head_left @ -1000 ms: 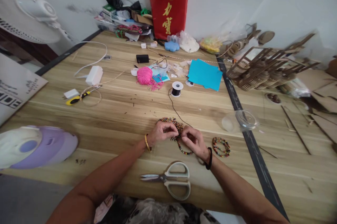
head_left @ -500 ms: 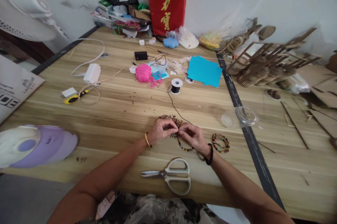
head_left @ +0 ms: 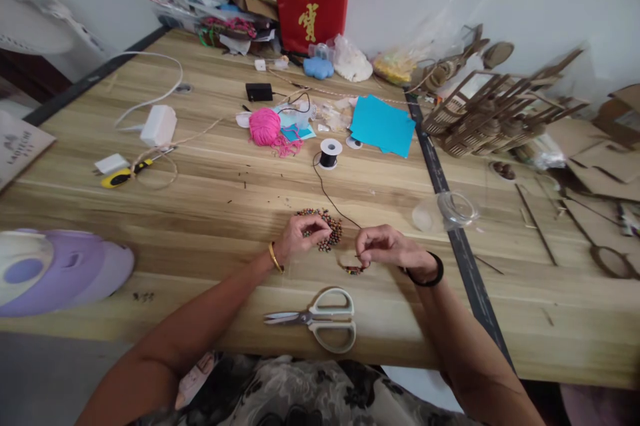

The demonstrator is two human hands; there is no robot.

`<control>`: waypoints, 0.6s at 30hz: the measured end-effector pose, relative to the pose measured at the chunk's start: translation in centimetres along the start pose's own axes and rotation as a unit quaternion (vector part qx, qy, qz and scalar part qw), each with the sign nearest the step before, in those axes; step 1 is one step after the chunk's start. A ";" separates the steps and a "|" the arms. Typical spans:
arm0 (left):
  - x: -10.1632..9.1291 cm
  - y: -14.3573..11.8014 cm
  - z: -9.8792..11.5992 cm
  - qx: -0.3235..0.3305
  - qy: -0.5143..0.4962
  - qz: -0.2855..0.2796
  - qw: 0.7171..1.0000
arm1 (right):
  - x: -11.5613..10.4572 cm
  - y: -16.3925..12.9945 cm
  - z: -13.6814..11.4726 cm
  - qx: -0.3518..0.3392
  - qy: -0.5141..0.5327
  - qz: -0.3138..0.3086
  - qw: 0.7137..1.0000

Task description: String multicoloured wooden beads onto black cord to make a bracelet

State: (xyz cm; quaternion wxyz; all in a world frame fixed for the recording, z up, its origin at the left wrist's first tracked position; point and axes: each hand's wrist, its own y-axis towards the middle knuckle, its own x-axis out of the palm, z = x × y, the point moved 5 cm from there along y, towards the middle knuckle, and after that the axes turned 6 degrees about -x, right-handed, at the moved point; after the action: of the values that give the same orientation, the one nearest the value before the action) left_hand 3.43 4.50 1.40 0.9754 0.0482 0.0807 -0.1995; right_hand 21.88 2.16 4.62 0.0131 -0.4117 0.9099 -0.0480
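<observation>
My right hand (head_left: 387, 246) pinches the black cord (head_left: 329, 196), which runs back to a white-flanged spool (head_left: 330, 154). A short strand of multicoloured beads (head_left: 354, 271) hangs below those fingertips, close to the wood. Over the left side of a pile of small loose beads (head_left: 334, 234), my left hand (head_left: 303, 237) has thumb and forefinger pressed together. What lies between them, if anything, is too small to make out. The coiled bead bracelet is now hidden by my right hand and wrist. Scissors (head_left: 333, 339) with pale handles lie in front of me, blades to the left.
Pink yarn (head_left: 265, 126), blue sheets (head_left: 384, 126) and a black adapter (head_left: 259, 92) lie farther back. A yellow cutter (head_left: 120, 177) and a purple-white appliance (head_left: 90, 273) are on the left. Clear plastic containers (head_left: 456, 209) and brown wooden racks (head_left: 480, 113) stand right.
My right hand has drawn away to the right with the cord and beads, parting from my left hand. My left hand stays by the bead pile. The view has shifted slightly.
</observation>
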 end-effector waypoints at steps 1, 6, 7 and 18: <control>0.0 0.0 0.0 0.001 -0.001 -0.001 1.000 | 0.2 -0.1 -0.1 0.003 0.001 -0.019 1.000; -0.1 -0.1 0.1 0.003 -0.002 0.007 1.000 | 1.7 0.7 0.7 0.002 -0.063 -0.050 0.997; -0.2 -0.1 0.1 0.000 -0.004 0.007 1.000 | 2.0 0.9 0.8 -0.004 -0.091 -0.043 0.995; -0.1 -0.2 0.1 0.017 -0.003 -0.002 1.000 | 0.8 -0.6 -1.4 -0.012 -0.036 0.050 0.998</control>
State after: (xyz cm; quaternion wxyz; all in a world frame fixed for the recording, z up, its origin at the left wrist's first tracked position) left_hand 3.24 4.34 1.54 0.9742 0.0641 0.0744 -0.2034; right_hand 21.68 1.29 6.12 0.0431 -0.3675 0.9288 -0.0216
